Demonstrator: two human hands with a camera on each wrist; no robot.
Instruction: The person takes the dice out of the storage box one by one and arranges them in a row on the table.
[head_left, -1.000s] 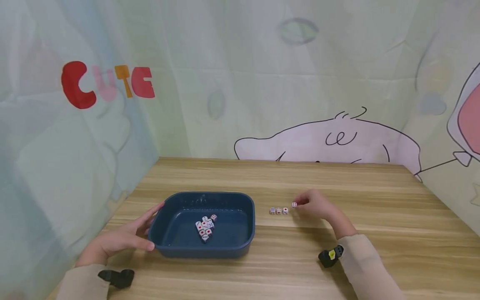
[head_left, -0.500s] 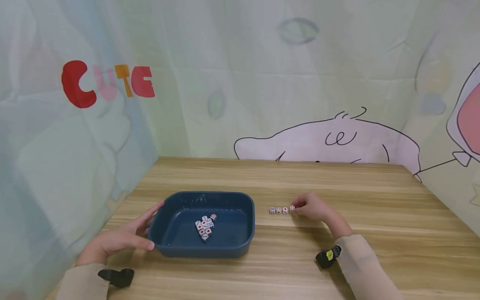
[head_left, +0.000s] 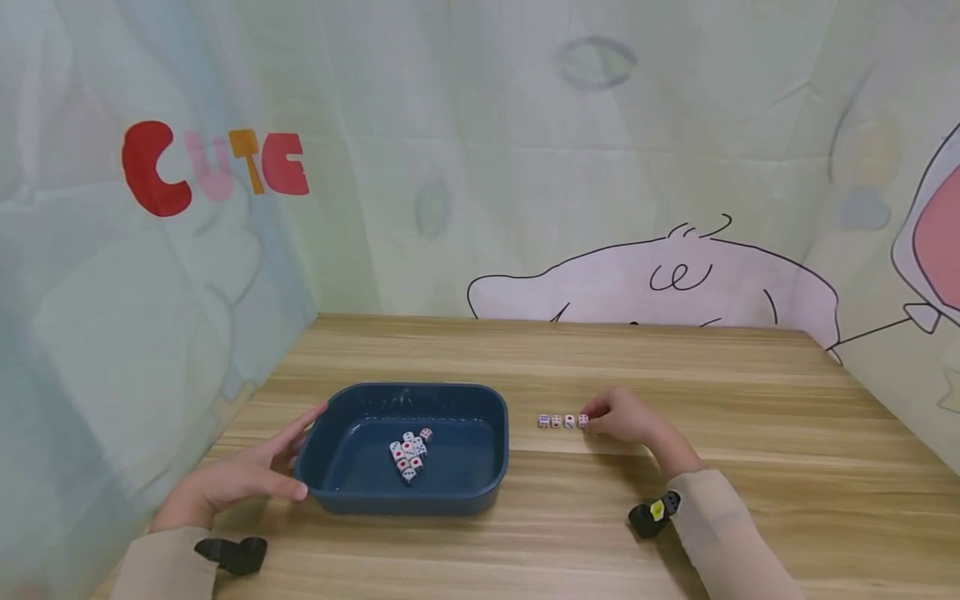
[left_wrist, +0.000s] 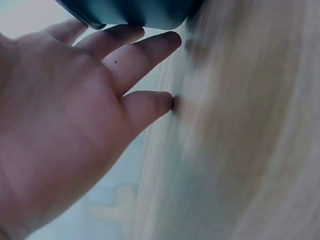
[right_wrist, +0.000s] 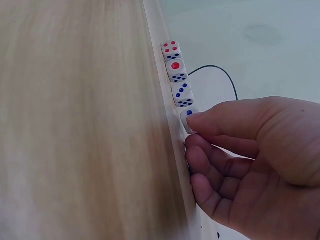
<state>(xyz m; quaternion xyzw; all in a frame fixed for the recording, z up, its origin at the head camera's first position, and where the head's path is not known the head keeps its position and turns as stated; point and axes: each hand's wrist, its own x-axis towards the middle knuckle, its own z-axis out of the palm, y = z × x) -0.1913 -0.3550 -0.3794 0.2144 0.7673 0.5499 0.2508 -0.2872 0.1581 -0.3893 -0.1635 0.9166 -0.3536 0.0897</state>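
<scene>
Well, my left grip (head_left: 247,477) spreads its fingers loosely against the left end of the dark blue basin (head_left: 405,505), thumb by the near corner. Inside, around the middle, sits a cluster of white dice (head_left: 408,456). Right of the basin, on the wood-grained worktop (head_left: 570,358), three dice (head_left: 557,422) stand in a short row. Just beside the row's right end is a fourth die (head_left: 582,421), pinched between thumb and fingers of my right grip (head_left: 626,415).

Wood-grain table (head_left: 555,357), pale printed backdrop (head_left: 465,108), colourful CUTE lettering (head_left: 222,171) at left, outlined cartoon figure (head_left: 600,287), pink balloon (head_left: 941,233) at right
</scene>
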